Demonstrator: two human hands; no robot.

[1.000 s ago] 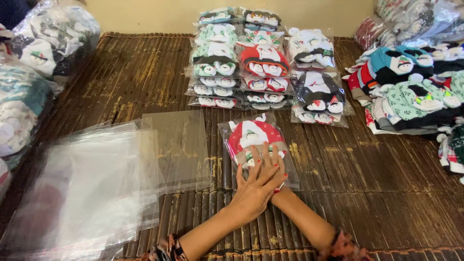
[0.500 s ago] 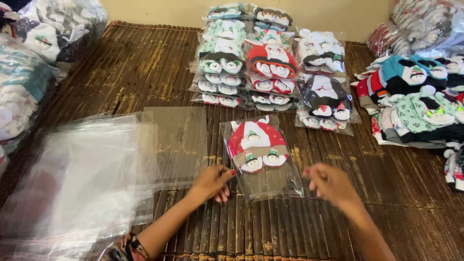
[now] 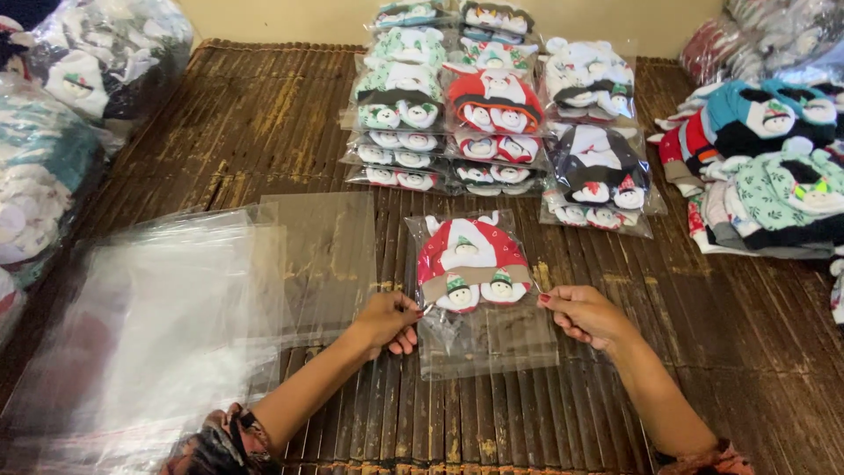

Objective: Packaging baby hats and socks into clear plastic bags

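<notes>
Left hand (image 3: pixel 385 321) and right hand (image 3: pixel 585 315) pinching opposite side edges of clear plastic bag (image 3: pixel 479 295), near worktop's (image 3: pixel 264 114) front edge. Red snowman socks (image 3: pixel 470 264) already inside; open end apparently unsealed.

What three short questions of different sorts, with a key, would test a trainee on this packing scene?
1. True or false: the left hand and the right hand are at opposite side edges of the clear bag holding a red item with snowman faces.
2. Multiple choice: the pile of empty clear bags lies A) to the person's left, B) to the person's right, C) on top of the packed stacks.
3. Fill in: everything rests on a dark slatted ____.

Key: 1 true; 2 A; 3 mat.
</notes>
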